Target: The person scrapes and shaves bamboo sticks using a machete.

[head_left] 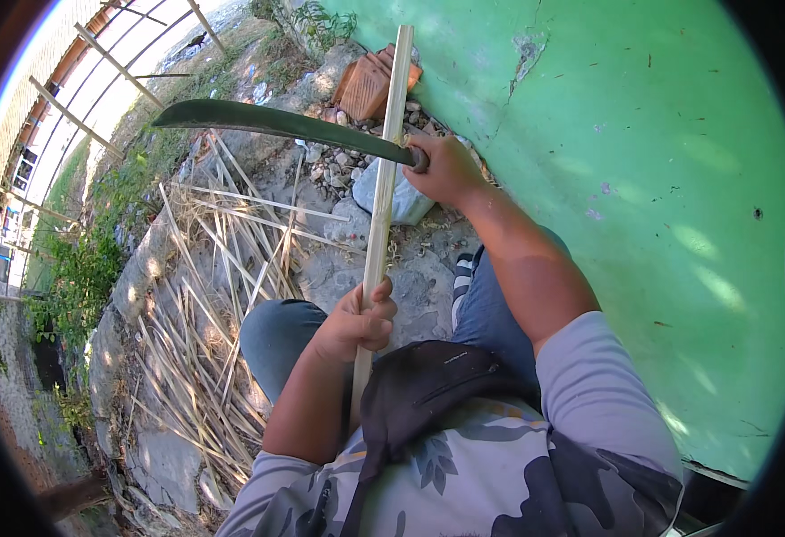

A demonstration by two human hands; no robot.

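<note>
My right hand (447, 170) grips the handle of a machete (285, 123), whose long dark curved blade points out to the left. The blade crosses a long pale strip of split bamboo or wood (380, 215) close to the handle. Around the lower part of that strip, my left hand (357, 319) is closed with the thumb up. The strip stands nearly upright in the view, its lower end against my body by a black bag (442, 389). Small curled shavings cling to the strip beside the blade. My fingers hide part of the machete's handle.
Many thin pale strips (222, 358) lie in a loose pile on the ground to the left. Ahead are a grey stone (394, 192), gravel and stacked orange-brown tiles or bricks (367, 85). A green wall (679, 224) stands close on the right. Green plants (75, 282) grow at far left.
</note>
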